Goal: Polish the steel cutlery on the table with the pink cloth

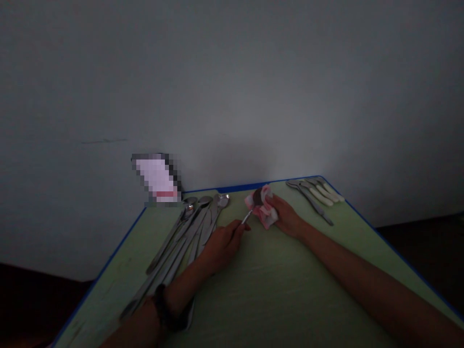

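Observation:
My left hand (225, 245) grips the handle of a spoon (247, 216) just above the middle of the table. The spoon's dark bowl lies against a crumpled pink and white cloth (266, 217), which may be a paper tissue. My right hand (284, 215) is closed on that cloth from the right side, its fingers partly hidden behind it. Beside my left forearm lies a pile of long metal spoons (188, 232), bowls toward the wall, partly covered by the arm. To the right of my right hand lie a grey metal spoon (314, 203) and several white-handled utensils (322, 193).
The light green table (261, 299) has a blue edge and stands against a grey wall (232, 87). At the back left corner a pixelated device with a bright screen (155, 179) leans upright. A dark band (161, 307) circles my left wrist.

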A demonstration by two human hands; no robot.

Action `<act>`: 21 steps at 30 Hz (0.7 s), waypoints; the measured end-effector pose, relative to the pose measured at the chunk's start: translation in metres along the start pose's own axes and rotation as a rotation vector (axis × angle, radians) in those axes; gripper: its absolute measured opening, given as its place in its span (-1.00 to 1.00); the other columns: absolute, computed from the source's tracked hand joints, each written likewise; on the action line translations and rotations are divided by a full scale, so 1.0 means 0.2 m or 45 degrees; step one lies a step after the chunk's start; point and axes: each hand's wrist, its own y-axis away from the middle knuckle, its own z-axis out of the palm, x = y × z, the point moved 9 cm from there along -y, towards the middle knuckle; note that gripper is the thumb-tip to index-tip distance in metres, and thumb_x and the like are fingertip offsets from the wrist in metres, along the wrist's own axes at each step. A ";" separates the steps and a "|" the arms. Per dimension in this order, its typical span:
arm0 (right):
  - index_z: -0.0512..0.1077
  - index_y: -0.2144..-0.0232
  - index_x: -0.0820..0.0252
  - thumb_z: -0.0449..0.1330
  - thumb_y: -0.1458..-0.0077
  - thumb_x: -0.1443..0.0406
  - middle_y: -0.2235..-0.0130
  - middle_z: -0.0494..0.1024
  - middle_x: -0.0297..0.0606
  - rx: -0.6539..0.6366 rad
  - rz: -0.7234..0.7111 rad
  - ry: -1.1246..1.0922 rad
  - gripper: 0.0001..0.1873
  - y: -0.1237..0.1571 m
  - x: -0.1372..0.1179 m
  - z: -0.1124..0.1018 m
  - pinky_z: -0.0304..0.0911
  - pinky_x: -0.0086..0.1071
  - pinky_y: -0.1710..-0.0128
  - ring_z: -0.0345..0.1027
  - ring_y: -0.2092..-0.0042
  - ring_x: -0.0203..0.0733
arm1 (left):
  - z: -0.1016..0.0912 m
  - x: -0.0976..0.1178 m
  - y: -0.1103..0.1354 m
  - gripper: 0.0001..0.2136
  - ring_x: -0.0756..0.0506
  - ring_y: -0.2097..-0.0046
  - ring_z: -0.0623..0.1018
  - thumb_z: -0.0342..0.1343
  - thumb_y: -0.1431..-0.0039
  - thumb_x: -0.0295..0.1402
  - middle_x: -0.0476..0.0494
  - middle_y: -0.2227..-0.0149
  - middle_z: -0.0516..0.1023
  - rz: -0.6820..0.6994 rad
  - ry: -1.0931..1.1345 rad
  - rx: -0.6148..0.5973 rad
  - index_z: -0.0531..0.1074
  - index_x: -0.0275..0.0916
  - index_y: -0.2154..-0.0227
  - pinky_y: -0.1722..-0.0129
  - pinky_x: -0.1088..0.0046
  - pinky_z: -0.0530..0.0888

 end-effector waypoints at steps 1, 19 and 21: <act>0.41 0.33 0.17 0.21 0.06 0.11 0.39 0.50 -0.31 -0.011 0.001 0.002 -0.71 0.00 0.00 0.01 0.24 -0.40 0.31 0.35 0.35 -0.26 | 0.00 0.00 0.00 -0.63 -0.02 0.55 0.35 -0.28 -0.26 -0.20 0.05 0.65 0.25 0.003 0.001 -0.002 0.39 -0.25 0.20 0.50 0.52 0.22; 0.40 0.22 0.15 0.18 0.06 0.18 0.30 0.51 -0.29 -0.108 -0.072 0.111 -0.69 0.03 -0.03 0.07 0.18 -0.40 0.41 0.33 0.37 -0.24 | -0.01 0.00 0.00 -0.62 -0.03 0.52 0.38 -0.28 -0.27 -0.19 0.04 0.65 0.26 -0.013 0.045 0.028 0.39 -0.26 0.15 0.50 0.51 0.24; 0.39 0.22 0.16 0.23 0.13 0.29 0.29 0.51 -0.29 -0.059 -0.073 0.184 -0.66 0.03 -0.02 0.04 0.17 -0.41 0.41 0.32 0.38 -0.26 | -0.01 0.00 0.00 -0.62 -0.03 0.52 0.38 -0.28 -0.26 -0.20 0.03 0.64 0.28 -0.011 0.050 0.027 0.39 -0.26 0.15 0.50 0.51 0.25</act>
